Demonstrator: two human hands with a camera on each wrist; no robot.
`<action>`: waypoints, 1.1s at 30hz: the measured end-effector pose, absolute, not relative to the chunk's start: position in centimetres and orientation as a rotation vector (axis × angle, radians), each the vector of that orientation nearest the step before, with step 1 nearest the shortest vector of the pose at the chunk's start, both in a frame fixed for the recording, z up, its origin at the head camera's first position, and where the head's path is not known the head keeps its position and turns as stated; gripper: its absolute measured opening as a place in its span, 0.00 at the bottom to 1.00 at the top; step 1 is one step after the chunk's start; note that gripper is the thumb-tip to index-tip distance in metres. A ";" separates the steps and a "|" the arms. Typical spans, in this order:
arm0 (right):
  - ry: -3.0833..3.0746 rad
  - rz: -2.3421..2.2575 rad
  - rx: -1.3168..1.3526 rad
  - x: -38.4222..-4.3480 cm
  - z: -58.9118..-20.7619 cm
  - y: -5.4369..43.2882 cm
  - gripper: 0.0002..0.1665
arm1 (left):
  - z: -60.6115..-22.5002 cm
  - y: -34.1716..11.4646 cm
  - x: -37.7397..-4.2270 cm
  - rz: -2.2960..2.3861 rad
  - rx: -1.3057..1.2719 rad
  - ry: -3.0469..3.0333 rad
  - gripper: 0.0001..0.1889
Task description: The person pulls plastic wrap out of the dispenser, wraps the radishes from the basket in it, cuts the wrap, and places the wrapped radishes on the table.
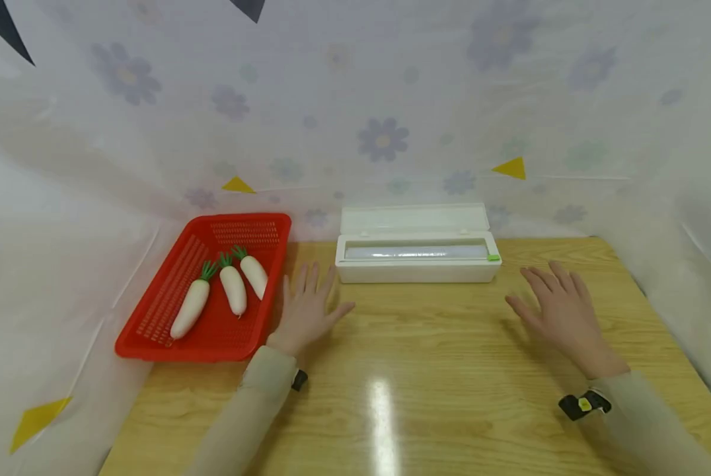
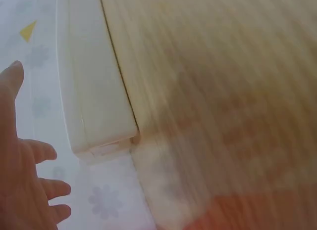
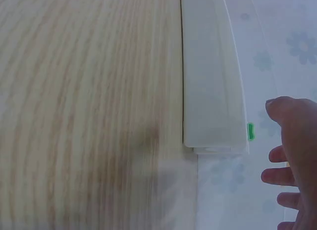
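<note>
Basket of radishes, open box, floral sheet behind

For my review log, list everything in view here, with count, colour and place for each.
Basket: 1, red, left part of the table
Radishes: 3, white with green tops, in the basket
Box: 1, white, lid raised, at the table's far edge
Roll: 1, whitish and shiny, inside the box
Tab: 1, green, box's right end
Table: 1, light wood, beneath everything
Sheeting: white with purple flowers, behind and beside the table
Triangles: 3 yellow, 2 dark, on the sheeting
Wrist devices: 2, black, one per wrist
Sleeves: 2, beige, on the forearms
Left hand: 1, beside the basket
Right hand: 1, right of the box
</note>
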State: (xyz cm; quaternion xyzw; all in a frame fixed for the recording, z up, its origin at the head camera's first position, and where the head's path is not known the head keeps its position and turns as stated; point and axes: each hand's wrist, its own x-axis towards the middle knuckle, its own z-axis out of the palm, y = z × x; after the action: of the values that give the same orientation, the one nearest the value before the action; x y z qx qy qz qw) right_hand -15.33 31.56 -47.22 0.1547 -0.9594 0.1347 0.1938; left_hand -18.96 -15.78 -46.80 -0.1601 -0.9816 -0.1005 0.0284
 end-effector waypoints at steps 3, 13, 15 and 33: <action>-2.618 0.404 0.513 -16.3 -46.7 31.5 0.31 | -46.6 -15.8 -20.2 -0.320 -0.523 -3.026 0.47; -2.579 0.554 0.659 -20.6 -45.1 31.9 0.17 | -46.1 -15.0 -25.4 -0.776 -0.585 -2.825 0.33; -2.620 0.593 0.661 -21.3 -45.0 32.1 0.16 | -46.1 -14.9 -26.0 -0.891 -0.581 -2.784 0.29; -2.848 0.828 0.725 -25.4 -44.5 31.0 0.17 | -46.3 -14.6 -28.6 -1.049 -0.595 -2.753 0.16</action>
State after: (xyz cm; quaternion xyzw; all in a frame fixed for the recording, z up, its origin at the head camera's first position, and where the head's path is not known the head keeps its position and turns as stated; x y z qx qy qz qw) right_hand -25.38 31.00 -44.52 0.2371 -0.9319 0.2708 0.0441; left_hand -28.62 -14.58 -46.26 -0.1974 -0.9139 -0.3482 0.0679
